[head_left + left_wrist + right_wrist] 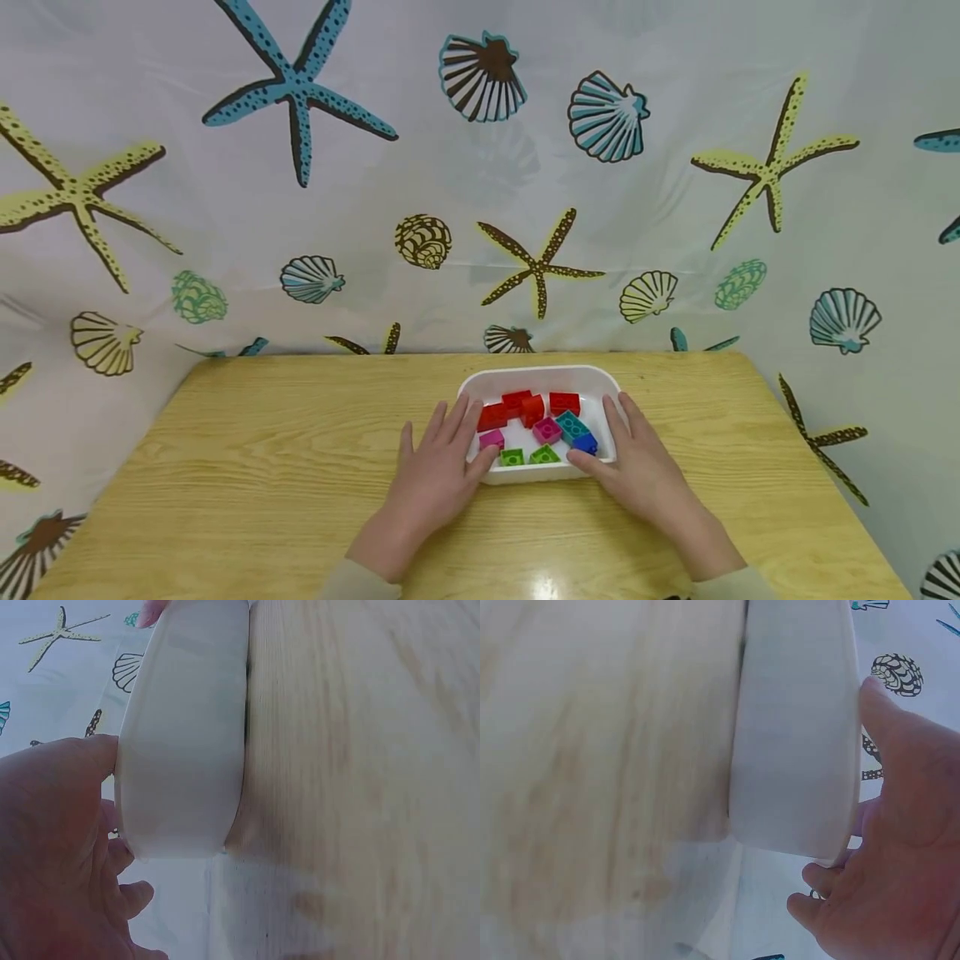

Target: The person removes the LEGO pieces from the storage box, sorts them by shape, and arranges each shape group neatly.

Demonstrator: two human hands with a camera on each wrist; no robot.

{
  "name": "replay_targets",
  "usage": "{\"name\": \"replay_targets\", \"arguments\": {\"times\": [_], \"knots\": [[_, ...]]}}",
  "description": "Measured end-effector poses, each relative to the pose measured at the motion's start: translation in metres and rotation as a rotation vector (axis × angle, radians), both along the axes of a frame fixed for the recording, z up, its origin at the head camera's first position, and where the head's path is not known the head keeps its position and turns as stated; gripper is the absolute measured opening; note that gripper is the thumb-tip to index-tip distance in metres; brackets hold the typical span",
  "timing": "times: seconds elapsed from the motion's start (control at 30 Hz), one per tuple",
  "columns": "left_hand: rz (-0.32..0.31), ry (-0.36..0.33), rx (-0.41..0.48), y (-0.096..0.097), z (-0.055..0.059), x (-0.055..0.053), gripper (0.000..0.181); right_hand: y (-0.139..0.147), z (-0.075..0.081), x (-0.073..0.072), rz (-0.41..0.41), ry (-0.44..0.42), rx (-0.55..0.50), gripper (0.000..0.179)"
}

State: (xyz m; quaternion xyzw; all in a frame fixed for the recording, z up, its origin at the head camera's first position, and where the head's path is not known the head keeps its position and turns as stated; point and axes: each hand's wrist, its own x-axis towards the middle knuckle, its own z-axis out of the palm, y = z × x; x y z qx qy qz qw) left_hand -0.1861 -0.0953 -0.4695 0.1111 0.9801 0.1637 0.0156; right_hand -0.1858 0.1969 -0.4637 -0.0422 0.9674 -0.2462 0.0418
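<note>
A white plastic tray [532,474] stands on the table with toy building bricks inside. Red bricks [564,403] lie toward the back, pink bricks [547,430] in the middle, and green bricks [544,455] along the near side. At the right, a teal brick [572,425] touches a blue brick [585,444]. My left hand [435,479] rests on the tray's left front corner, fingers extended and spread. The right hand [641,471] touches the right front corner likewise, its thumb over the near rim. Both wrist views show the tray's outer wall [184,735] from close by.
The wooden table [285,450] extends to both sides of the tray and in front of it. A white cloth [465,175] printed with starfish and shells hangs behind the table and along its sides.
</note>
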Motion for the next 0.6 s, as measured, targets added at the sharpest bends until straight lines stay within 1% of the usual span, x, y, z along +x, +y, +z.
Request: {"name": "replay_targets", "arguments": {"times": [0.17,0.3,0.43,0.6], "knots": [[-0.006,-0.009,0.007,-0.009,0.002,0.001,0.080,-0.003,0.004,-0.002,-0.016,-0.007,-0.080,0.120],[-0.020,-0.001,0.010,-0.012,0.003,0.001,0.079,-0.003,0.003,-0.005,-0.024,-0.040,-0.140,0.124],[-0.031,0.010,0.012,-0.014,0.004,0.001,0.079,-0.002,0.000,-0.007,-0.007,-0.074,-0.174,0.124],[-0.037,0.006,0.020,-0.014,0.005,0.000,0.078,0.000,-0.003,-0.009,0.015,-0.088,-0.194,0.125]]}}
